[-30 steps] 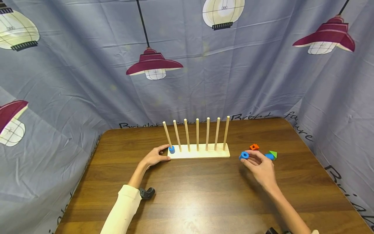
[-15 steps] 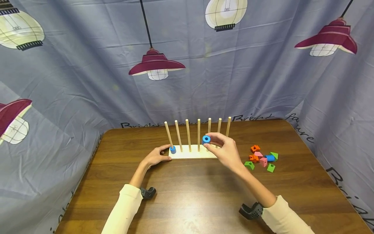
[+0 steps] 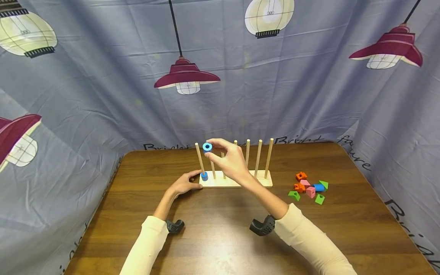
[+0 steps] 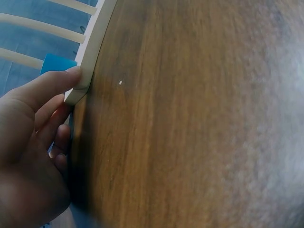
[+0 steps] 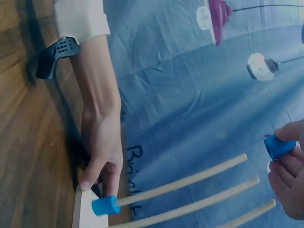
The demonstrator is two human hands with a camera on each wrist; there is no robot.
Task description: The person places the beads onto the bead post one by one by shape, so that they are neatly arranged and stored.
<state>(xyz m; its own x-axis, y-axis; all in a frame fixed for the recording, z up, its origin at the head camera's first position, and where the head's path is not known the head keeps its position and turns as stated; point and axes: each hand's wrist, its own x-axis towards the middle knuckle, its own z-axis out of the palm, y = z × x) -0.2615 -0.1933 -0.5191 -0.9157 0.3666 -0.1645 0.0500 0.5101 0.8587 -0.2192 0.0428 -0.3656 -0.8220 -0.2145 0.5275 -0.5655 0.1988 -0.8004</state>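
Observation:
My right hand (image 3: pixel 232 157) pinches a blue cylindrical bead (image 3: pixel 207 147) with a hole through it, held up near the tops of the leftmost pegs. In the right wrist view this bead (image 5: pixel 279 147) sits between thumb and fingers, apart from the peg tips. A pale wooden peg board (image 3: pixel 220 182) with a row of several upright pegs stands on the table. Around the leftmost peg, at its foot, is another blue bead (image 3: pixel 204 176). My left hand (image 3: pixel 182 184) grips the board's left end, thumb on the front edge (image 4: pixel 90 52) and fingers behind.
To the right of the board lies a loose group of beads: orange ones (image 3: pixel 301 176), pink ones (image 3: pixel 311 191), green ones (image 3: pixel 319 199) and a blue cylinder (image 3: pixel 318 187). A grey printed curtain (image 3: pixel 220 107) hangs behind the brown wooden table (image 3: pixel 213 236).
My right hand has carried the blue bead from beside the loose beads leftward and up to the leftmost pegs. My left hand has kept its grip on the board's end.

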